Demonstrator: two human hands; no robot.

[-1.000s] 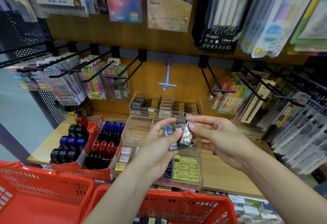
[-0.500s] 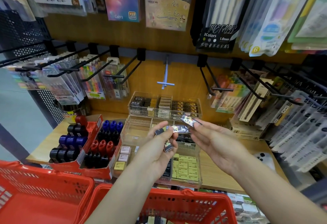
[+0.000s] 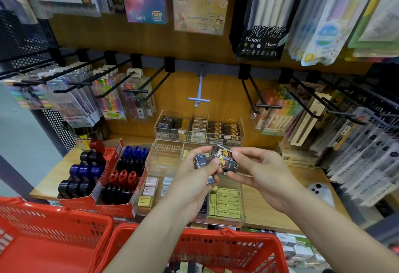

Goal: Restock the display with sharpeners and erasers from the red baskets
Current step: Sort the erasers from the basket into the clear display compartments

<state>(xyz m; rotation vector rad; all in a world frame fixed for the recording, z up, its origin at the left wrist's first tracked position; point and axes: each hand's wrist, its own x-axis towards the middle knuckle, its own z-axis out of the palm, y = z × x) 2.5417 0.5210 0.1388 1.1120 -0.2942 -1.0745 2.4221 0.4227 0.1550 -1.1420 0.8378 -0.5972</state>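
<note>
At far left two red baskets (image 3: 71, 236) sit below the wooden shelf (image 3: 269, 210), beside a red carton of sharpeners (image 3: 95, 177). Above the clear trays (image 3: 164, 160), the left hand (image 3: 194, 184) curls its fingers (image 3: 212, 163) round small dark wrapped erasers (image 3: 201, 161). Touching them, the right hand (image 3: 265, 175) pinches a stack of dark patterned erasers (image 3: 224, 159). Further right, pen packs (image 3: 356, 143) hang on hooks.

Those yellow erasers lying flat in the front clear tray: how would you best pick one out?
From above. The yellow erasers lie flat and tightly packed in the clear tray, so only their tops are open. Probably pinch one by its short ends, starting at the row's edge.
</note>
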